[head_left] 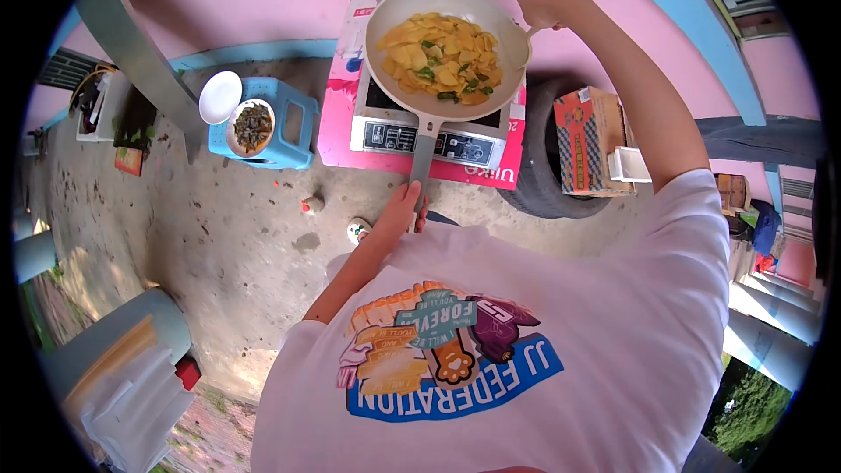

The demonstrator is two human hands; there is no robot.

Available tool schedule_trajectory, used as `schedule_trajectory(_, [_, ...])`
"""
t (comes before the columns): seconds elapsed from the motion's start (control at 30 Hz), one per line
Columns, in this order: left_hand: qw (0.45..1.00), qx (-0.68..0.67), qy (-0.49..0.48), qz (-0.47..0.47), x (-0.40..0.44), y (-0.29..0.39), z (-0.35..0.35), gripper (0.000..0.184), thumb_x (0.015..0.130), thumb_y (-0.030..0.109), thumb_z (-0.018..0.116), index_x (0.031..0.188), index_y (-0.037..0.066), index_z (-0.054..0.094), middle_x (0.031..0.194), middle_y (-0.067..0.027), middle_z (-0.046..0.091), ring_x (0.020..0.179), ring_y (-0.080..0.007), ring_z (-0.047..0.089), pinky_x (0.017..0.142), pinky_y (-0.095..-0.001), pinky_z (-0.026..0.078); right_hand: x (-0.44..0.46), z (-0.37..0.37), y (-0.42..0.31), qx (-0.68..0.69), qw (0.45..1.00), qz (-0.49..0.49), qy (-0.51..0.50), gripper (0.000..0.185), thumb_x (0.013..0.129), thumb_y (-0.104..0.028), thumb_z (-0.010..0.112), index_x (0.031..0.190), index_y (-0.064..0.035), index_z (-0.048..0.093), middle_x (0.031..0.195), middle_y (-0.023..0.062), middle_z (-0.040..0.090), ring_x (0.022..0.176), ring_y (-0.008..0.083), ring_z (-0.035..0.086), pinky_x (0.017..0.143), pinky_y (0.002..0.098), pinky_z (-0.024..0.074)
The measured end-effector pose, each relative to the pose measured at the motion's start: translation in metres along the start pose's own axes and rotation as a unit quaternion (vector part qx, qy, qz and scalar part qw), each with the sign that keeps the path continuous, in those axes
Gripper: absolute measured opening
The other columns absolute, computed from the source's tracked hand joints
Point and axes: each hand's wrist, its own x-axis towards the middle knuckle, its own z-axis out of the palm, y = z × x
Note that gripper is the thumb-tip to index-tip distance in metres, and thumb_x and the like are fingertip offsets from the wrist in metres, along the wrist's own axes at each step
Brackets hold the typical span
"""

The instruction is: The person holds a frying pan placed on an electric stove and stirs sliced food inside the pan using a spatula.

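A cream frying pan (385,28) with sliced yellow food (442,57) and green pepper pieces in it is over an induction cooker (429,142). Whether the pan touches the cooker is hard to tell. My left hand (407,208) is closed around the pan's grey handle (423,158). Beyond the pan's right rim, my right hand (550,3) is closed on a cream-coloured cooking utensil (519,48). Its head is at the right side of the pan, and the fingers mostly hide its grip.
Under the cooker is a pink box (342,136). On the left, a blue stool (289,136) bears a bowl of dark food (252,129) and a white plate (220,97). A tyre (539,177) and cardboard box (589,144) stand right. A pink wall (263,0) rises behind.
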Motion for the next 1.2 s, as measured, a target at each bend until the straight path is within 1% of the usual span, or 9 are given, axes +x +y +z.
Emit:
schedule_trajectory(0.13, [1.0, -0.008, 0.0, -0.01, -0.002, 0.002, 0.0, 0.041, 0.1, 0.047, 0.039, 0.096, 0.007, 0.048, 0.067, -0.0018, 0.05, 0.052, -0.0112, 0.048, 0.05, -0.027, 0.044, 0.084, 0.065, 0.031, 0.127, 0.977, 0.052, -0.16, 0.015, 0.074, -0.006, 0.054, 0.074, -0.0033, 0.069, 0.06, 0.0094, 0.062, 0.052, 0.0217, 0.06, 0.051, 0.0344, 0.0465])
schedule_trajectory(0.33, [0.999, 0.0, 0.017, -0.029, -0.002, 0.005, 0.004, 0.04, 0.101, 0.046, 0.038, 0.096, 0.007, 0.048, 0.066, -0.0022, 0.05, 0.051, -0.0121, 0.048, 0.05, -0.0282, 0.044, 0.081, 0.152, 0.037, 0.292, 0.956, 0.028, -0.011, 0.019, 0.074, -0.014, 0.056, 0.077, 0.0005, 0.068, 0.065, 0.0174, 0.064, 0.057, 0.0289, 0.063, 0.056, 0.0412, 0.0486])
schedule_trajectory(0.4, [0.999, 0.008, 0.023, -0.026, 0.0, 0.006, 0.004, 0.04, 0.101, 0.046, 0.038, 0.096, 0.008, 0.048, 0.066, -0.0022, 0.05, 0.051, -0.0122, 0.048, 0.05, -0.0286, 0.044, 0.065, 0.163, 0.02, 0.356, 0.921, -0.06, 0.143, 0.022, 0.08, -0.019, 0.057, 0.082, -0.0004, 0.069, 0.074, 0.0195, 0.067, 0.066, 0.0311, 0.066, 0.061, 0.0417, 0.0509])
schedule_trajectory(0.67, [1.0, 0.001, 0.018, -0.023, -0.005, 0.005, 0.004, 0.039, 0.101, 0.044, 0.038, 0.095, 0.007, 0.049, 0.067, -0.0022, 0.049, 0.054, -0.0121, 0.048, 0.051, -0.0285, 0.044, -0.048, 0.113, -0.019, 0.107, 0.964, -0.087, 0.228, 0.012, 0.086, -0.017, 0.058, 0.087, -0.009, 0.067, 0.07, 0.0125, 0.065, 0.071, 0.0311, 0.066, 0.063, 0.0429, 0.051])
schedule_trajectory(0.93, [1.0, -0.011, 0.02, -0.005, 0.002, -0.004, 0.0, 0.039, 0.101, 0.043, 0.039, 0.094, 0.006, 0.048, 0.067, -0.0032, 0.05, 0.051, -0.0124, 0.048, 0.048, -0.029, 0.043, -0.018, 0.057, 0.042, 0.038, 0.982, -0.074, 0.17, 0.011, 0.081, -0.012, 0.061, 0.083, -0.0056, 0.069, 0.073, 0.0146, 0.067, 0.067, 0.0294, 0.068, 0.06, 0.0404, 0.0527])
schedule_trajectory(1.03, [1.0, -0.01, 0.021, -0.007, 0.002, -0.003, 0.001, 0.039, 0.101, 0.043, 0.039, 0.093, 0.006, 0.048, 0.065, -0.0035, 0.05, 0.049, -0.0127, 0.048, 0.048, -0.0294, 0.043, 0.03, 0.066, 0.049, 0.033, 0.998, -0.027, -0.056, 0.016, 0.08, -0.013, 0.059, 0.082, -0.0019, 0.07, 0.072, 0.0163, 0.068, 0.065, 0.0294, 0.067, 0.059, 0.0399, 0.0522])
schedule_trajectory(1.1, [1.0, -0.015, 0.024, -0.004, 0.002, -0.002, 0.001, 0.04, 0.101, 0.043, 0.039, 0.093, 0.006, 0.048, 0.065, -0.0036, 0.05, 0.048, -0.0129, 0.047, 0.047, -0.0296, 0.043, 0.052, 0.096, 0.04, 0.112, 0.989, -0.013, -0.098, 0.024, 0.079, -0.023, 0.066, 0.077, 0.0, 0.069, 0.072, 0.0156, 0.068, 0.064, 0.0281, 0.064, 0.061, 0.0373, 0.0488])
schedule_trajectory(1.13, [1.0, -0.013, 0.021, -0.007, 0.003, -0.002, 0.0, 0.04, 0.101, 0.043, 0.038, 0.093, 0.005, 0.048, 0.064, -0.0036, 0.05, 0.047, -0.0129, 0.047, 0.047, -0.0297, 0.043, 0.06, 0.13, 0.037, 0.195, 0.979, -0.037, 0.057, 0.026, 0.08, -0.023, 0.065, 0.078, 0.0032, 0.068, 0.069, 0.0164, 0.066, 0.063, 0.028, 0.063, 0.062, 0.0377, 0.0482])
schedule_trajectory(1.2, [1.0, -0.015, 0.022, -0.01, 0.002, -0.001, 0.001, 0.04, 0.101, 0.043, 0.038, 0.093, 0.005, 0.048, 0.064, -0.0037, 0.05, 0.047, -0.0129, 0.047, 0.047, -0.0298, 0.043, 0.061, 0.144, 0.027, 0.313, 0.948, -0.062, -0.012, 0.028, 0.082, -0.024, 0.058, 0.086, 0.0022, 0.067, 0.076, 0.0201, 0.067, 0.067, 0.0325, 0.065, 0.062, 0.0423, 0.0507])
